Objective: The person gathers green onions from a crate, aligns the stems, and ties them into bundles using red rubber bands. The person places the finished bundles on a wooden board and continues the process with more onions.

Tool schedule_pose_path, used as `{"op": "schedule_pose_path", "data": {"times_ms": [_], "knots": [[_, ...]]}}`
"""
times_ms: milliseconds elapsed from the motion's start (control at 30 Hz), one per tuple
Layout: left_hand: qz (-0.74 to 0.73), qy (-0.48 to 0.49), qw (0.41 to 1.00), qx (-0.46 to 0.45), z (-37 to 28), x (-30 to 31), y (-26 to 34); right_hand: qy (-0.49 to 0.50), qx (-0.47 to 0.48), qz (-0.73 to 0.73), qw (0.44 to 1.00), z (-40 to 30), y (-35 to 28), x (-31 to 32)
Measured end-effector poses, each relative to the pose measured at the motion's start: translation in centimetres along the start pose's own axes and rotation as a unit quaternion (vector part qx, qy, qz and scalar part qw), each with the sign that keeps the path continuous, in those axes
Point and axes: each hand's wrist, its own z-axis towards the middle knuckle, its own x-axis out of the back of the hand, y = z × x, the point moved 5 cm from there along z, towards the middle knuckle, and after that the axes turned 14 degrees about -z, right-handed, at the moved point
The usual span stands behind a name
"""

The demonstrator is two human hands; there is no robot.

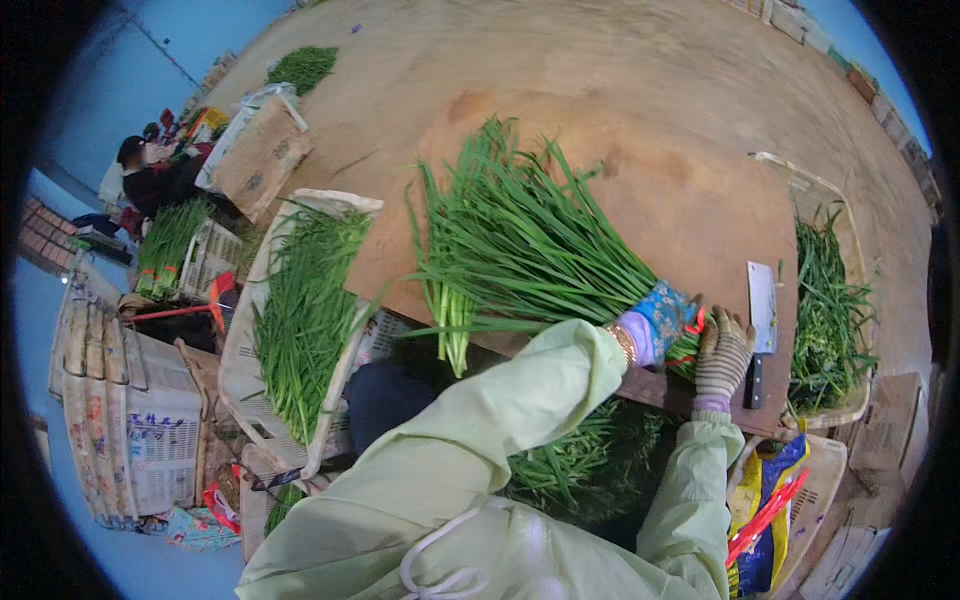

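A large bunch of long green leafy stalks [532,232], like Chinese chives, lies across a brown board. My left hand [664,319], in a blue floral glove, is closed around the bunch at its lower right end, with a red tie by the fingers. My right hand [724,352], in a striped glove, touches the same end beside it; its fingertips are partly hidden. A smaller bundle with pale stems [454,315] lies at the board's left edge. A cleaver [762,307] with a black handle lies just right of my right hand.
Plastic crates of greens flank the board [675,195], one at left [341,196] and one at right [855,225]. Loose greens [562,457] lie below it. Red ties [769,517] hang at lower right. Stacked crates [161,427] stand at left; a seated person [150,176] is farther back.
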Motion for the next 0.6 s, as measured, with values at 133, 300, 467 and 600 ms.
{"op": "schedule_pose_path", "data": {"times_ms": [133, 300, 467, 600], "knots": [[0.023, -0.007, 1.000, 0.012, 0.8, -0.9, 0.0, -0.007, -0.010, -0.021, 1.000, 0.0, 0.7, -1.0], [-0.031, 0.005, 0.999, 0.014, 0.1, 0.2, -0.9, 0.008, 0.054, -0.075, 0.996, 1.8, -1.0, 2.2], [0.011, -0.066, 0.998, 0.007, 1.2, -0.4, -0.4, -0.027, 0.109, 0.030, 0.993, 2.6, -2.0, 2.8], [-0.004, 0.000, 1.000, -0.007, 0.5, -0.2, -0.5, 0.032, 0.105, 0.119, 0.987, 1.5, -1.6, 3.2]]}}
